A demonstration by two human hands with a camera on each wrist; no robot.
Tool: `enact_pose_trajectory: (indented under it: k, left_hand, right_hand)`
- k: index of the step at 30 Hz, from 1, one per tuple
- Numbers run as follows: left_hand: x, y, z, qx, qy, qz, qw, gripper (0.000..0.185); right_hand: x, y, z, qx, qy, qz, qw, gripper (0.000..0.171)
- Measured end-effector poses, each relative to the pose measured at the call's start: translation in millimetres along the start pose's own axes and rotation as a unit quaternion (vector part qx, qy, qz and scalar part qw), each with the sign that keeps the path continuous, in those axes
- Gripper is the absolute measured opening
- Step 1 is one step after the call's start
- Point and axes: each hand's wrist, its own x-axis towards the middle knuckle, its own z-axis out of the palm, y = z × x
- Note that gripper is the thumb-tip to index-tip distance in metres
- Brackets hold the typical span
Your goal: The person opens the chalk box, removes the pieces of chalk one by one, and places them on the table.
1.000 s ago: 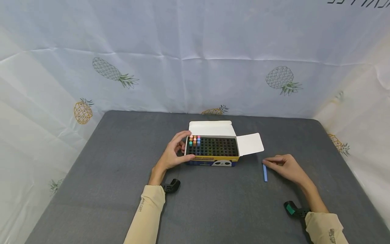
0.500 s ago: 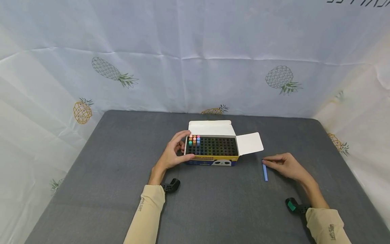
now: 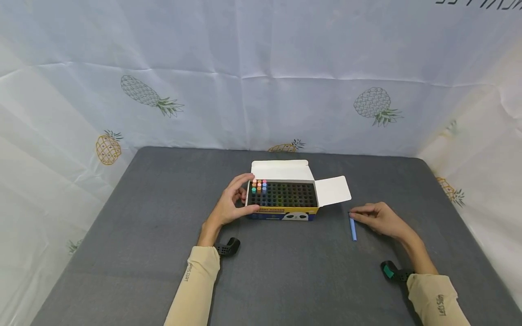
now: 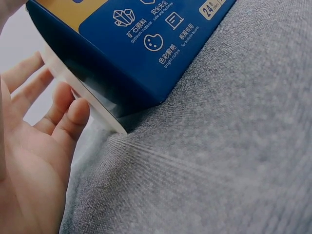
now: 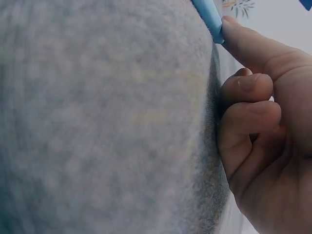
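Observation:
An open chalk box in yellow and blue, with a panda on its front, stands near the middle of the table. Several coloured chalks fill the left rows of its black holed insert. My left hand spans the left end of the box, thumb at the front and index finger at the far corner. The left wrist view shows its other fingers curled beside the white end flap. To the right of the box, my right hand pinches the far end of a blue chalk lying on the table.
The box's white lid is folded back, and a white side flap sticks out toward the right hand. Grey cloth covers the table. A pale curtain with pineapple prints hangs behind it and at both sides.

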Motion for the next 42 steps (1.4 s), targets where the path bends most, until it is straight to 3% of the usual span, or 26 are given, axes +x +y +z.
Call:
enact_pose_trajectory:
  k: [8,14,20,25,29,32,42]
  left_hand:
    - [-1.2,0.6,0.1,-0.002,-0.001,-0.001,1.0000,0.077]
    - [-0.4,0.7,0.4,0.000,-0.002,0.005,1.0000,0.079]
    - [-1.0,0.1,0.9,0.001,-0.001,0.003,1.0000,0.078]
    - [-1.1,0.0,0.5,0.000,-0.001,-0.001,1.0000,0.078]
    - [-1.0,-0.2,-0.2,-0.001,0.001,0.005,1.0000,0.077]
    - [-1.2,-0.3,-0.4,0.001,0.002,0.007,1.0000,0.076]
    - [0.0,-0.3,-0.3,0.002,-0.003,0.008,1.0000,0.078]
  right_hand:
    - [-4,-6,1,-0.029,0.028,0.047,0.998,0.026]
    - [-9,-15,-6,-0.020,0.102,0.058,0.993,0.030]
    - [-1,-41,-10,0.002,0.200,0.022,0.980,0.027]
    - [16,-71,-6,0.030,0.256,-0.045,0.965,0.020]
    - [33,-93,2,0.089,0.266,-0.106,0.954,0.019]
    - [49,-108,13,0.103,0.261,-0.123,0.952,0.019]
    - [90,-137,56,0.073,0.192,-0.132,0.970,0.019]
